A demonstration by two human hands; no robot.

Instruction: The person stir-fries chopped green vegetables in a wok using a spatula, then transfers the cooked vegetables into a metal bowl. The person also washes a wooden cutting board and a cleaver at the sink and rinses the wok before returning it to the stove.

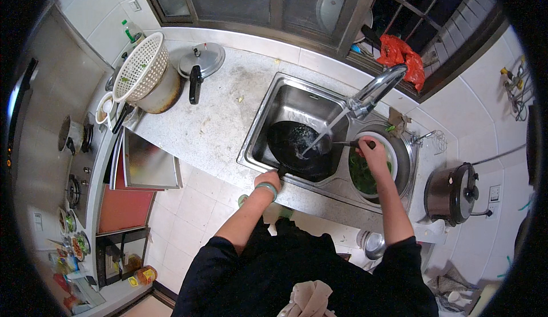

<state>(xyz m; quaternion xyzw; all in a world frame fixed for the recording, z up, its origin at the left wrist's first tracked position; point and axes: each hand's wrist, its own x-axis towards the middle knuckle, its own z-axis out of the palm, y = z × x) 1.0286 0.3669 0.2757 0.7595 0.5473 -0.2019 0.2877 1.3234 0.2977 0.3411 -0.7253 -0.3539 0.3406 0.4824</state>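
Observation:
My left hand [269, 180], with a green bangle at the wrist, grips the short black handle of a dark wok [280, 145] at the sink's front edge. The wok lies tilted in the rectangular steel sink basin [295, 103]. Water runs from the chrome faucet [372, 90] into it and splashes. My right hand [371, 150] holds the dark handle of a metal-shafted utensil [342, 144], whose head reaches into the wok by the stream; its shape is hard to tell. Below my right hand, leafy greens [361, 175] sit in a white basin [391, 145] in the round sink bowl.
A pressure-cooker lid [209, 60] lies on the speckled counter [214, 120]. Left of it, a white colander [141, 68] rests on a stained pot [160, 94]. An electric pressure cooker [447, 195] stands at the right. A drawer [150, 162] is pulled out at the left, near the gas stove [81, 171].

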